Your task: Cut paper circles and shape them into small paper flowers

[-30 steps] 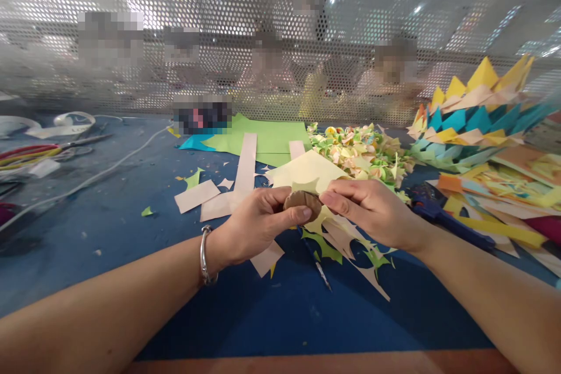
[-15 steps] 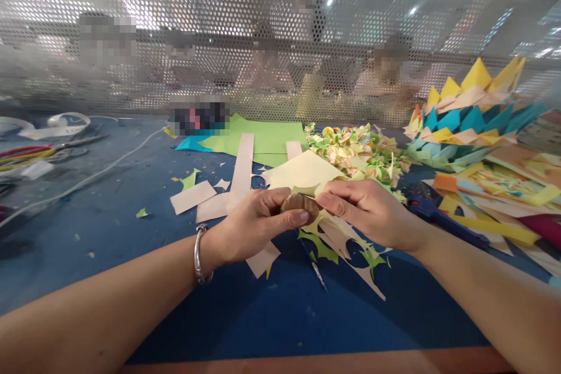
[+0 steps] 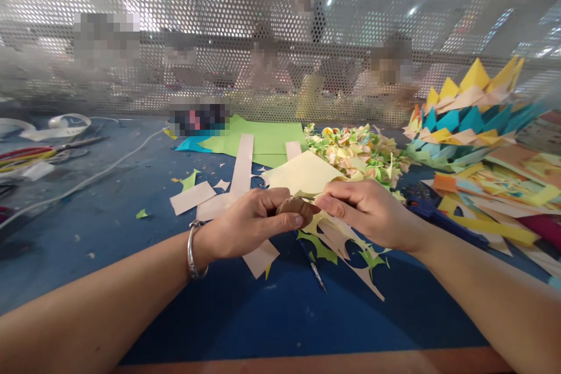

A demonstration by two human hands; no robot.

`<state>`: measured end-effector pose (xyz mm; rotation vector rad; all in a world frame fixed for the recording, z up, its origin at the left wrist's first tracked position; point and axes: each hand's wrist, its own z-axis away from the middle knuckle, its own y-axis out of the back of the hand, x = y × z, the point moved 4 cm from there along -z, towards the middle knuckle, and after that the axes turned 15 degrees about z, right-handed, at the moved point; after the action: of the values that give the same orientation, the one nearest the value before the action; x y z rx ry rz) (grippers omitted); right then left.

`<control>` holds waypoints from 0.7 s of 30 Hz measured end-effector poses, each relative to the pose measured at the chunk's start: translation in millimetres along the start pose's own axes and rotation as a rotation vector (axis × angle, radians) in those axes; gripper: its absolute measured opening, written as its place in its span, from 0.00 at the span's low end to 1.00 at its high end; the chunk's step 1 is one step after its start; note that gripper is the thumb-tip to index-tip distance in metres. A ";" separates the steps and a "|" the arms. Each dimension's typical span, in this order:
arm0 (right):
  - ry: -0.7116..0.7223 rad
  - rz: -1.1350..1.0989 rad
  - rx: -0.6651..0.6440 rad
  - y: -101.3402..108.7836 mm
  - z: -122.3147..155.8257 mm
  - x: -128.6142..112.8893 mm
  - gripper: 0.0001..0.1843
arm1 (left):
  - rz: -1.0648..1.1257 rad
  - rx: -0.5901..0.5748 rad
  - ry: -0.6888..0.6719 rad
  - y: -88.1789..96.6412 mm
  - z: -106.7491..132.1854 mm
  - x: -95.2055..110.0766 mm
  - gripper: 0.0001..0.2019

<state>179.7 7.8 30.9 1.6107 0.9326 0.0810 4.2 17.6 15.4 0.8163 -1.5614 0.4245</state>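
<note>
Between thumb and fingers, my left hand [image 3: 245, 223] grips a small rounded brown cardboard piece [image 3: 289, 205], which is tilted. A silver bangle [image 3: 191, 250] circles the left wrist. My right hand [image 3: 370, 213] is closed in a pinch at the cardboard's right edge; the thin thing in its fingertips is too small to make out. Under and behind both hands lies a pale yellow sheet [image 3: 302, 172]. Below them, cut paper scraps [image 3: 322, 247] with curved edges and a thin pen-like tool with a metal tip [image 3: 316, 272] rest on the blue table [image 3: 228, 315].
Beyond the hands are green sheets [image 3: 272, 134] and a heap of small curled paper bits [image 3: 363, 152]. A spiky layered paper craft [image 3: 473, 111] stands at right, near blue-handled scissors [image 3: 447, 222]. A white cable [image 3: 100, 172] and more scissors [image 3: 48, 152] lie left. A perforated metal screen [image 3: 245, 70] rises behind.
The cardboard piece has turned and tilted in my left hand, showing less of its face. My left hand has shifted slightly left; my right hand has barely moved.
</note>
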 end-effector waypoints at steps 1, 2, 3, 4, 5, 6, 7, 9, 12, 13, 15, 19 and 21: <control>0.008 0.004 -0.002 -0.1 -0.2 0.2 0.23 | -0.002 -0.009 0.008 0.2 0.1 -0.3 0.10; 0.019 0.010 -0.006 -0.3 -0.3 0.5 0.23 | -0.001 -0.021 0.019 0.1 0.0 -0.6 0.10; 0.031 0.018 -0.011 -0.5 -0.4 0.6 0.23 | 0.001 -0.032 0.026 -0.3 -0.1 -0.6 0.09; 0.041 0.025 -0.016 -0.6 -0.4 0.7 0.23 | -0.001 -0.042 0.029 -0.8 -0.4 -0.3 0.09; 0.047 0.031 -0.020 -0.6 -0.3 0.9 0.23 | -0.006 -0.050 0.026 -1.3 -0.7 0.4 0.09; 0.049 0.036 -0.022 -0.5 -0.2 1.0 0.23 | -0.016 -0.053 0.020 -1.6 -1.0 1.3 0.10; 0.050 0.039 -0.022 -0.4 -0.1 1.0 0.23 | -0.030 -0.054 0.016 -1.7 -1.3 2.2 0.10; 0.054 0.046 -0.019 0.1 0.0 0.4 0.23 | -0.058 -0.053 0.015 -1.6 -1.8 3.5 0.10; 0.063 0.053 -0.013 0.4 -0.2 -0.7 0.23 | -0.070 -0.061 0.023 -1.1 -1.9 4.2 0.09; 0.064 0.055 -0.011 0.5 -0.3 -1.0 0.23 | -0.069 -0.064 0.024 -0.9 -1.8 4.2 0.09; 0.068 0.055 -0.006 0.5 -0.6 -1.0 0.24 | -0.068 -0.076 0.026 -0.7 -1.7 3.9 0.09; 0.078 0.041 -0.005 -0.2 -0.9 -0.6 0.24 | -0.055 -0.103 0.016 -1.2 -1.6 3.6 0.12; 0.073 0.033 -0.002 -0.8 -0.9 -0.2 0.24 | -0.035 -0.104 0.012 -1.4 -1.5 3.4 0.14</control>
<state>178.7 8.3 30.6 1.6310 0.9621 0.1648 6.4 16.8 18.7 0.7583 -1.5429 0.3200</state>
